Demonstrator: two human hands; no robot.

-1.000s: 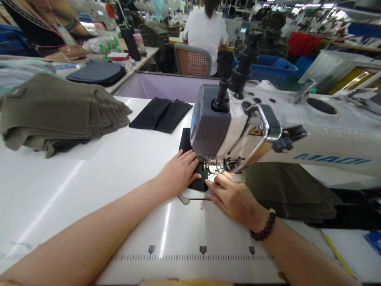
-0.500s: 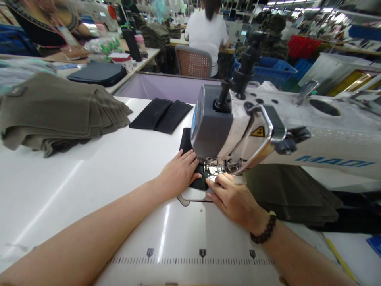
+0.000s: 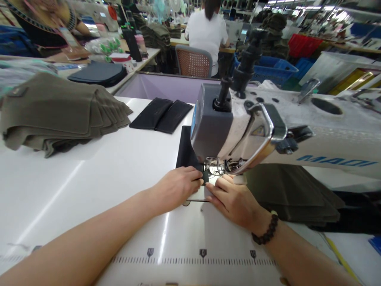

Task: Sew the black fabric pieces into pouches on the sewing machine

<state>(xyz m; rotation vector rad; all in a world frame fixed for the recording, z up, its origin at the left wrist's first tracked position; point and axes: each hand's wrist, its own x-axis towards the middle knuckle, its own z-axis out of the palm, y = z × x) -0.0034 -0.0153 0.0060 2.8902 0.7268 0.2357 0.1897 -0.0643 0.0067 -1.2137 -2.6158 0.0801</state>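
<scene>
A black fabric piece (image 3: pixel 186 147) lies under the presser foot (image 3: pixel 214 170) of the sewing machine (image 3: pixel 211 123), partly hidden by the machine head. My left hand (image 3: pixel 178 186) is closed on its near left edge, fingers together beside the foot. My right hand (image 3: pixel 233 200), wearing a dark beaded bracelet (image 3: pixel 266 231), has its fingers bent, with the fingertips at the fabric's near right corner in front of the foot. Part of that grip is hidden. Beyond the machine's left side, two joined black panels (image 3: pixel 161 115) lie flat on the white table (image 3: pixel 125 167).
A stack of olive fabric pieces (image 3: pixel 56 107) is at the left. More olive pieces (image 3: pixel 285 194) lie under the machine arm (image 3: pixel 336 139) at the right. A ruler scale (image 3: pixel 175 261) runs along the near edge. Ahead, a person in white (image 3: pixel 205 35) sits on a chair (image 3: pixel 195 61).
The black fabric has moved toward me under the foot, more of it showing at the far end. My left hand has come slightly nearer, its fingers drawn together. The right hand has barely moved.
</scene>
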